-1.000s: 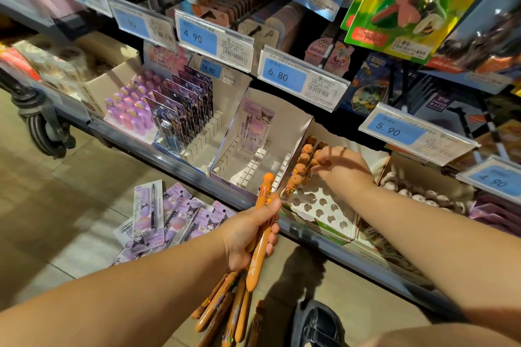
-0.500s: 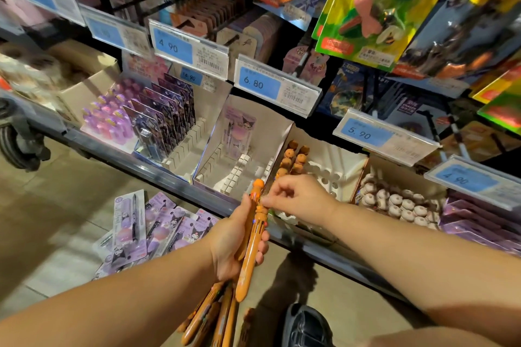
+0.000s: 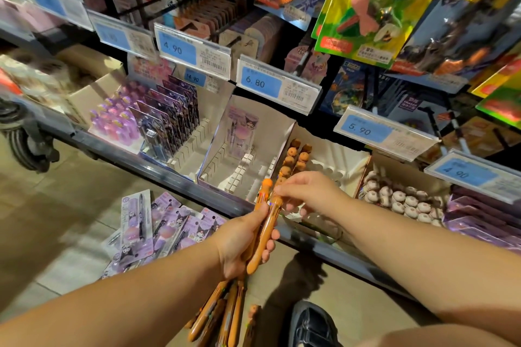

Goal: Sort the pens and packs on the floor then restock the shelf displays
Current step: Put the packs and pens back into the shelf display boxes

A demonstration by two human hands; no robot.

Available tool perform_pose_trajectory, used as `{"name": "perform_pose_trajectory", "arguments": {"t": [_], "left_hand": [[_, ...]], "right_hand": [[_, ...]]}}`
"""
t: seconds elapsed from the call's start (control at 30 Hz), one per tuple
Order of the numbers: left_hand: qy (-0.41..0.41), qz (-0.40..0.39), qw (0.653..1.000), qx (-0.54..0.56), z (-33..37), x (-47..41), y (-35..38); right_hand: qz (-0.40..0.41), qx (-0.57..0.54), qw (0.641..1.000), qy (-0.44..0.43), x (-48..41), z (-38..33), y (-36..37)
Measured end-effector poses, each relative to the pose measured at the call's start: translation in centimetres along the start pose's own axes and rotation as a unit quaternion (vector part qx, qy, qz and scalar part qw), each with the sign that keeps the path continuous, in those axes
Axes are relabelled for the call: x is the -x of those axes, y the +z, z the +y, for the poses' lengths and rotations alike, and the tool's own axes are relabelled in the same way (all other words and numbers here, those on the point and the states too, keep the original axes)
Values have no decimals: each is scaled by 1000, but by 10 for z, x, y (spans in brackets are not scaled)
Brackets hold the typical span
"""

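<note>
My left hand (image 3: 242, 239) grips a bundle of orange pens (image 3: 262, 236) upright in front of the bottom shelf; more of the bundle (image 3: 222, 315) fans out below my palm. My right hand (image 3: 307, 191) pinches the top of one of these pens with thumb and fingertips. Just behind stands a white perforated display tray (image 3: 329, 160) with several orange-capped pens (image 3: 296, 160) along its left side. Several purple pen packs (image 3: 158, 228) lie spread on the floor at the left.
Left of that tray is a white slotted box (image 3: 239, 166) with one purple pack, then a box of dark purple packs (image 3: 169, 118). White-capped pens (image 3: 400, 200) fill the box on the right. Price tags (image 3: 277, 84) line the shelf above. My black shoe (image 3: 313, 324) is on the floor.
My right hand has drawn back from the orange-pen tray to the pens in my left hand and now pinches one at its top. The view has shifted slightly.
</note>
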State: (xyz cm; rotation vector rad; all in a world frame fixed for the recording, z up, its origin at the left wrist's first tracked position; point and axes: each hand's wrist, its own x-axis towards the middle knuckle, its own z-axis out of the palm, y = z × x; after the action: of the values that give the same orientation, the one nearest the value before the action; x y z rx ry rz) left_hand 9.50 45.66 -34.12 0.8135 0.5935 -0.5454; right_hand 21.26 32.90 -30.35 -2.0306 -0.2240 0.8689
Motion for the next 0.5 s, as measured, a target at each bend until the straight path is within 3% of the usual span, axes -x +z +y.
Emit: {"name": "perform_pose_trajectory", "arguments": {"t": [0.13, 0.3, 0.43, 0.5], "left_hand": [[-7, -3, 1000, -19, -3, 0, 1], [4, 1, 1000, -18, -3, -4, -4], [7, 13, 999, -40, -6, -5, -6], [8, 18, 999, -41, -6, -5, -6]], "right_hand": [[61, -100, 993, 11, -4, 6, -7], [185, -132, 974, -16, -8, 5, -30], [339, -15, 939, -56, -16, 6, -52], [363, 62, 927, -79, -18, 9, -53]]}}
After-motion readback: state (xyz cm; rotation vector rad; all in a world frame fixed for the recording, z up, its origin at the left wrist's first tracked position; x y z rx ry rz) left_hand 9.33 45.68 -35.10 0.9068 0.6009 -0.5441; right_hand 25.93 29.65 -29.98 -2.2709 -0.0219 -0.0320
